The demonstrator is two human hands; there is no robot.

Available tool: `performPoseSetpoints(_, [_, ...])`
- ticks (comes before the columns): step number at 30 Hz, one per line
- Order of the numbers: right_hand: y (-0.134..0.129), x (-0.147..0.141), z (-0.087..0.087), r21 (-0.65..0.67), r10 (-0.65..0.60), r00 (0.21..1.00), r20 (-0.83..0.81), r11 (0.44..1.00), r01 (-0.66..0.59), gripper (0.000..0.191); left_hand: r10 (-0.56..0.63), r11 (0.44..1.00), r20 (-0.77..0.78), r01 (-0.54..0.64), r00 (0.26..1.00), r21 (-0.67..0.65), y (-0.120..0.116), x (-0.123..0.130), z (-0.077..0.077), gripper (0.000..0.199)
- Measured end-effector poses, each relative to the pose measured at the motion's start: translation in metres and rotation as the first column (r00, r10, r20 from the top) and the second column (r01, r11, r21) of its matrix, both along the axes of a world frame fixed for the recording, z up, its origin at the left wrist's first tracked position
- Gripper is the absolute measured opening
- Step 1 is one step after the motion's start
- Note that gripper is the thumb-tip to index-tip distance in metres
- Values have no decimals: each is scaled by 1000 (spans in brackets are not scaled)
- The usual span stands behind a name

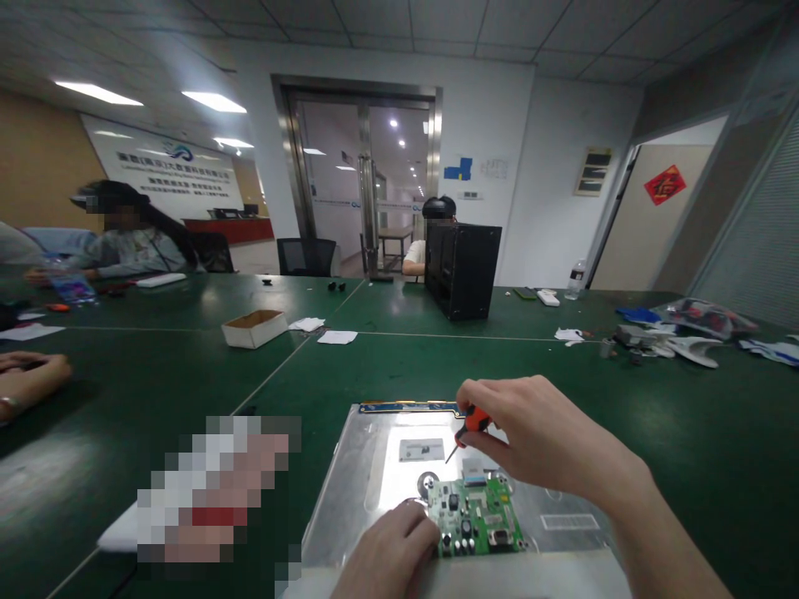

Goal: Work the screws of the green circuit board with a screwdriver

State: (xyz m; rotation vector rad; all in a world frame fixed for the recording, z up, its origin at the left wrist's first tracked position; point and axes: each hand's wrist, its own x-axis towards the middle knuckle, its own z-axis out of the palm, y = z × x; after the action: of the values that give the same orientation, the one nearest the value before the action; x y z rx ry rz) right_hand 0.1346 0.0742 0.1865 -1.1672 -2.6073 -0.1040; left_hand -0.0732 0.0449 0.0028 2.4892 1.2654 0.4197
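A silvery metal panel [349,474] lies flat on the green table before me, with a thin blue circuit strip [405,408] along its far edge. On the panel's near part rests a green circuit board [483,516]. My right hand [530,428] is closed around an orange and black screwdriver [475,418], its tip pointing down and left above the panel, beyond the board. At the board's left edge is my left hand [396,545], fingers bent together; whatever they grip, if anything, is hidden.
A black computer case [465,270] stands on the table's far side, a person behind it. Left of centre sits an open white box [255,329]. A blurred-out item lies left of the panel. Another person's hand [34,378] is at far left; parts lie at right.
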Motion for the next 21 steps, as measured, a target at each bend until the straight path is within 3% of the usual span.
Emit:
performPoseSetpoints(12, [-3, 1, 0, -34, 77, 997, 31, 997, -75, 13, -39, 994, 114, 27, 993, 110, -10, 3, 12, 20])
performPoseSetpoints(21, [-6, -5, 2, -115, 170, 985, 41, 980, -164, 14, 20, 998, 223, -31, 975, 47, -10, 3, 14, 21])
